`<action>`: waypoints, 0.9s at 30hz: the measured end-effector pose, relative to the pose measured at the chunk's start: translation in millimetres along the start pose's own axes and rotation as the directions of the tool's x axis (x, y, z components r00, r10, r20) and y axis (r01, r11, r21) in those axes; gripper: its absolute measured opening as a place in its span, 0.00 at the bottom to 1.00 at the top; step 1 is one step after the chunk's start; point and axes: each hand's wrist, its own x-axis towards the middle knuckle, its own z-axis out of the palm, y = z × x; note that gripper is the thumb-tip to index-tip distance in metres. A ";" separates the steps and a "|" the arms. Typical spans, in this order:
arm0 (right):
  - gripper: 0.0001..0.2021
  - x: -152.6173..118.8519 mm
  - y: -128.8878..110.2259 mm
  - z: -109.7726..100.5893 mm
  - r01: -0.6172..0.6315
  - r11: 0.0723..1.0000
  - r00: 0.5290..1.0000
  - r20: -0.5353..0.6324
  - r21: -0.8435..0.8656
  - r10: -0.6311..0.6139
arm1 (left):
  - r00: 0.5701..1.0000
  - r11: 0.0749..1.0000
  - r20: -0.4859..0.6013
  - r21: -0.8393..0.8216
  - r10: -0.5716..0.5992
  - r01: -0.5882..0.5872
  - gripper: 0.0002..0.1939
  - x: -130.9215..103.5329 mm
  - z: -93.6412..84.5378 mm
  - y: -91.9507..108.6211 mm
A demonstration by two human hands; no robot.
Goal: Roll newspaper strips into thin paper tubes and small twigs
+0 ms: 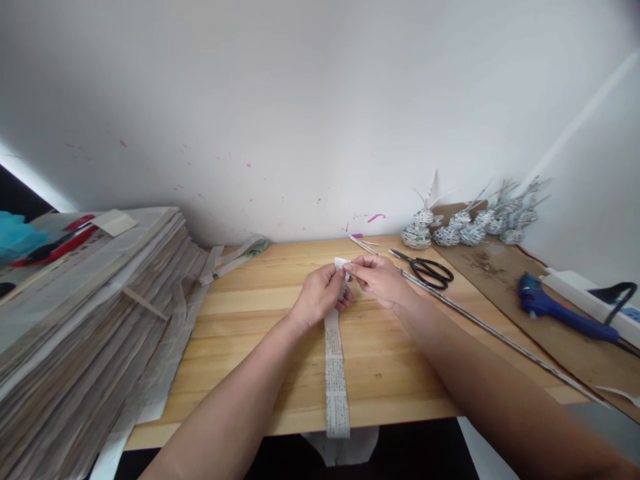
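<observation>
A long strip of printed newspaper (336, 373) runs up the wooden table from its front edge. Its far end rises between my two hands. My left hand (320, 292) is closed, gripping the strip between thumb and fingers. Close beside it, my right hand (375, 277) pinches the top end of the same strip with thumb and forefinger. Black-handled scissors (433, 272) lie just right of my right hand. A long thin rolled paper stick (480, 323) passes under my right forearm and slants toward the near right corner.
At left stands a tall stack of newspapers (100, 320) topped by a red-handled tool (75, 240). Paper strips (233, 260) lie beyond it. Several woven paper gourds (417, 233) sit at the back right. A blue glue gun (560, 313) and white power strip (590, 300) rest on brown cardboard (493, 293).
</observation>
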 end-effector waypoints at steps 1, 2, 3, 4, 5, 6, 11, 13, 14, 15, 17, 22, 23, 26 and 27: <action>0.17 -0.1 0.8 0.3 0.003 1.000 1.000 -0.005 -0.003 -0.003 | 1.000 1.000 -0.009 0.009 0.006 -0.005 0.17 -0.1 0.5 0.2; 0.17 -0.3 1.6 0.6 0.007 1.000 1.000 -0.009 -0.006 -0.007 | 1.000 1.000 -0.013 0.012 0.011 -0.011 0.17 0.0 0.8 0.1; 0.18 -0.4 2.3 0.8 0.013 1.000 1.000 -0.013 -0.009 -0.013 | 1.000 1.000 -0.014 0.013 0.017 -0.016 0.17 0.2 1.1 -0.3; 0.18 -0.6 2.9 1.0 0.022 1.000 0.999 -0.023 -0.012 -0.023 | 1.000 1.000 -0.017 0.012 0.021 -0.021 0.17 0.4 1.2 -0.7; 0.19 -0.6 3.4 1.1 0.033 0.999 0.999 -0.036 -0.015 -0.034 | 1.000 1.000 -0.019 0.013 0.022 -0.022 0.17 0.7 1.2 -1.3; 0.20 -0.6 3.6 0.9 0.045 0.999 0.998 -0.053 -0.017 -0.046 | 1.000 1.000 -0.022 0.013 0.018 -0.018 0.17 1.0 1.1 -1.8; 0.18 2.7 3.3 -5.4 0.001 0.999 1.000 -0.011 0.051 -0.001 | 0.998 0.998 -0.028 -0.026 -0.049 0.049 0.16 2.2 -1.4 -0.6; 0.18 4.6 4.1 -9.1 -0.056 0.993 0.997 0.064 0.102 0.049 | 0.996 0.995 -0.028 -0.069 -0.080 0.078 0.16 2.8 -2.9 2.1; 0.17 5.3 4.8 -10.6 -0.078 0.989 0.994 0.092 0.123 0.067 | 0.995 0.991 -0.030 -0.093 -0.097 0.094 0.16 3.1 -3.6 3.7; 0.16 5.8 5.6 -11.6 -0.091 0.986 0.991 0.110 0.139 0.076 | 0.993 0.987 -0.034 -0.115 -0.115 0.111 0.16 3.4 -4.1 5.3; 0.15 6.0 7.0 -12.0 -0.087 0.984 0.990 0.122 0.156 0.068 | 0.988 0.980 -0.046 -0.147 -0.145 0.137 0.17 3.8 -4.7 8.0; 0.13 3.9 7.5 -8.2 -0.031 0.993 0.986 0.166 0.117 0.011 | 0.990 0.978 -0.007 -0.155 -0.141 0.138 0.19 3.8 -5.5 9.2; 0.13 3.4 7.2 -7.4 -0.027 0.993 0.985 0.172 0.113 0.007 | 0.991 0.980 0.014 -0.148 -0.133 0.134 0.19 3.7 -5.7 8.8; 0.13 2.5 6.4 -5.6 -0.024 0.993 0.986 0.167 0.117 0.004 | 0.992 0.984 0.044 -0.128 -0.119 0.123 0.20 3.3 -6.1 7.2; 0.13 2.3 6.0 -5.1 -0.026 0.993 0.987 0.158 0.116 0.007 | 0.993 0.986 0.044 -0.119 -0.112 0.117 0.20 3.3 -6.2 6.6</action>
